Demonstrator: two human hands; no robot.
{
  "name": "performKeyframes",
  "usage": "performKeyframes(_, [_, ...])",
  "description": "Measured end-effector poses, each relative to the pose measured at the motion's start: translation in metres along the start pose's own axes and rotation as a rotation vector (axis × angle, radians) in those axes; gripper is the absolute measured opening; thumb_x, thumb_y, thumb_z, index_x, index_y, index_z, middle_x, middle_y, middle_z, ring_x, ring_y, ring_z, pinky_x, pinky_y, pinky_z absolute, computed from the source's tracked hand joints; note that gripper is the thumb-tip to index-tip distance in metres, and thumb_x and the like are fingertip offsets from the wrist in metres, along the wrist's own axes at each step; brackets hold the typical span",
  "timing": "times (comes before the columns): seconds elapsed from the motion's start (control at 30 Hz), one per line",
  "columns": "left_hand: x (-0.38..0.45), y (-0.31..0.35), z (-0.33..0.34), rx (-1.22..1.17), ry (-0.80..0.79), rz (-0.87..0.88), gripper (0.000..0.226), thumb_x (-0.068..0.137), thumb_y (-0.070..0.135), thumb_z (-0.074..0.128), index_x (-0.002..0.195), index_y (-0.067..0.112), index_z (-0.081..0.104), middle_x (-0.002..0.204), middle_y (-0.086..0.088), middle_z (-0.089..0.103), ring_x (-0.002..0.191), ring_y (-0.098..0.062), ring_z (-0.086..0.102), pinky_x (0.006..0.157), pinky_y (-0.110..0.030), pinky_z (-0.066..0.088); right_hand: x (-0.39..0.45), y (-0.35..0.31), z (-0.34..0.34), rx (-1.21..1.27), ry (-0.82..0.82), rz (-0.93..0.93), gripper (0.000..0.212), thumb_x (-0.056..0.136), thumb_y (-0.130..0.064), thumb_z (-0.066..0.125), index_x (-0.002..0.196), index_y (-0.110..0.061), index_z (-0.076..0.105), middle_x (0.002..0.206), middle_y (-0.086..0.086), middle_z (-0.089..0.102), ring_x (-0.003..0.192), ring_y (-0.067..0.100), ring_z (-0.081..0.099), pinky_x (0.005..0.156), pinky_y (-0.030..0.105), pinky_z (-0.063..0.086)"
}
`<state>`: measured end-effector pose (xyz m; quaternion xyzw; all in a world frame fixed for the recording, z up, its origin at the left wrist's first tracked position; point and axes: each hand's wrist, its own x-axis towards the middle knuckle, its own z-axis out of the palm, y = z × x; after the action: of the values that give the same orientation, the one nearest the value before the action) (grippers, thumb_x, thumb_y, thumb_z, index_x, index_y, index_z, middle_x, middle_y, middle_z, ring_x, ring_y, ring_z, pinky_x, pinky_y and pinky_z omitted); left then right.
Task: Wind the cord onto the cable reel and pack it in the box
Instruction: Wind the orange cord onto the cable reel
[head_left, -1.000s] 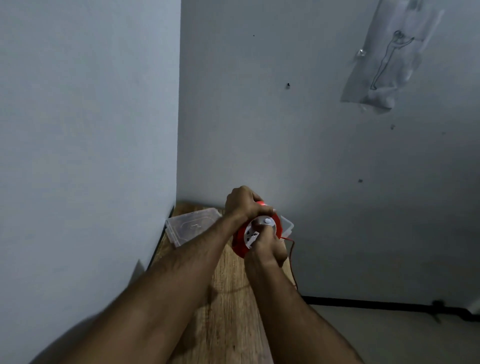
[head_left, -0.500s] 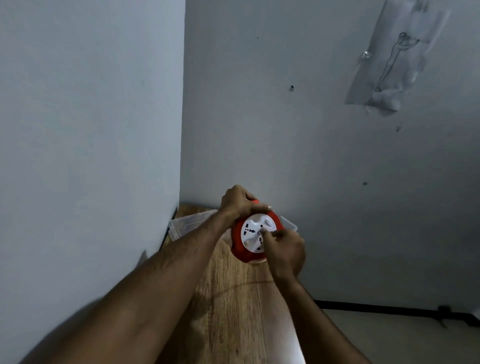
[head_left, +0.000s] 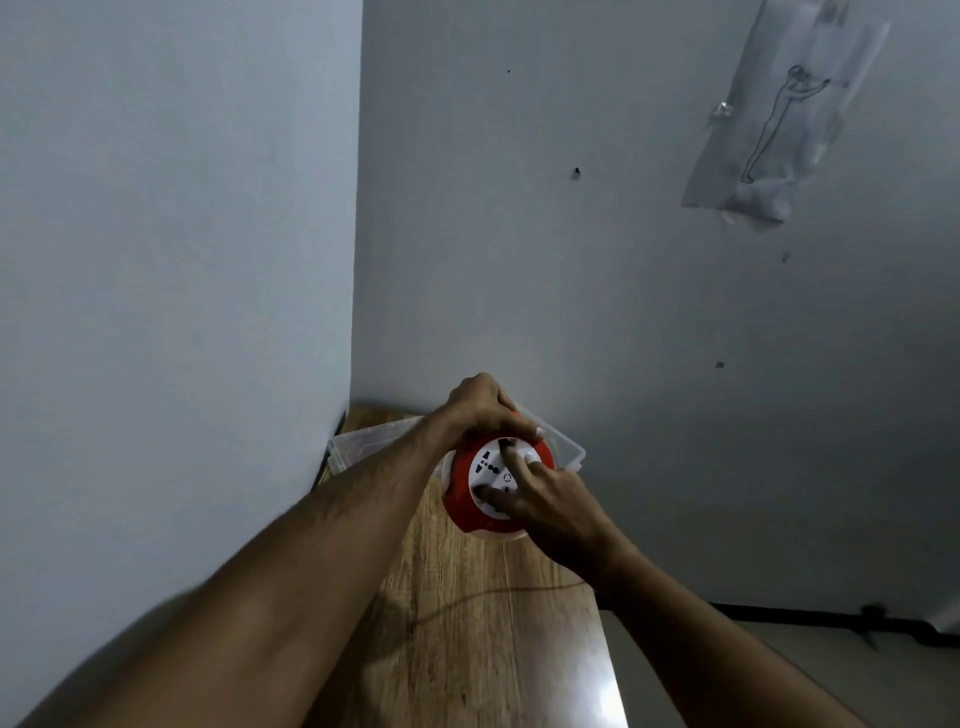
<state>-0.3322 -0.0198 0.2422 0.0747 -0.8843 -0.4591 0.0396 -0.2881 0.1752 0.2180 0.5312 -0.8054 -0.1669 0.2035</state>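
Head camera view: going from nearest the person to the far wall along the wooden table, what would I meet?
Bare table → loose cord lying across it → red cable reel, held by the left hand and right hand → clear plastic box → wall corner.

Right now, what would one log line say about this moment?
left hand: grips round red-and-white cable reel | right hand: fingers on white face | thin cord: trails over wooden table | clear plastic box: behind
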Motion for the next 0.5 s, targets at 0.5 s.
performKeyframes(0.5, [-0.009,-0.008,0.008,0.025,0.086,-0.026,0.04,0.055,0.06,0.095,0.067,0.024,0.079,0.069,0.014,0.076,0.063,-0.007,0.075,0.067,-0.028,0.063,0.015,0.001,0.031,0.268,0.226,0.114,0.07,0.07,-0.042,0.084,0.132,-0.018,0.062,0.115,0.017,0.073,0.098,0.033,0.074,0.084,0.044,0.061])
